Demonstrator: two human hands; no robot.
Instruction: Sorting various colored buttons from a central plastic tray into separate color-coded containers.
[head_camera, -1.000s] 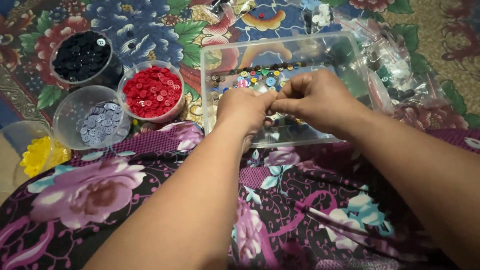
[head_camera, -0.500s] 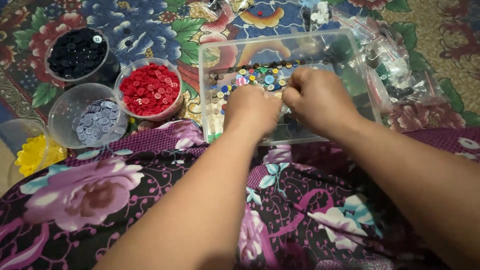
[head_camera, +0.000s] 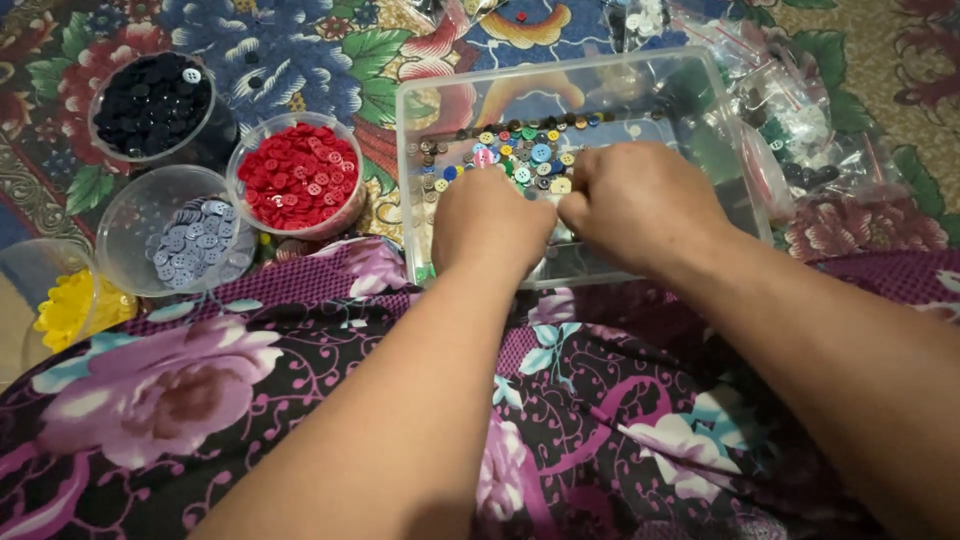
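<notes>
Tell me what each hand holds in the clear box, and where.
Cannot be told. The left hand and right hand rest knuckles-up among the mixed buttons in the clear box, fingertips hidden.

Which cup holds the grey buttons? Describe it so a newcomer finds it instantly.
Start at the clear rectangular box where both hands are working, then look to its left at the cluster of round clear cups. The grey-button cup sits just below-left of the cup of red buttons and below the cup of black buttons. It alone holds pale grey buttons, filling only part of it.
</notes>
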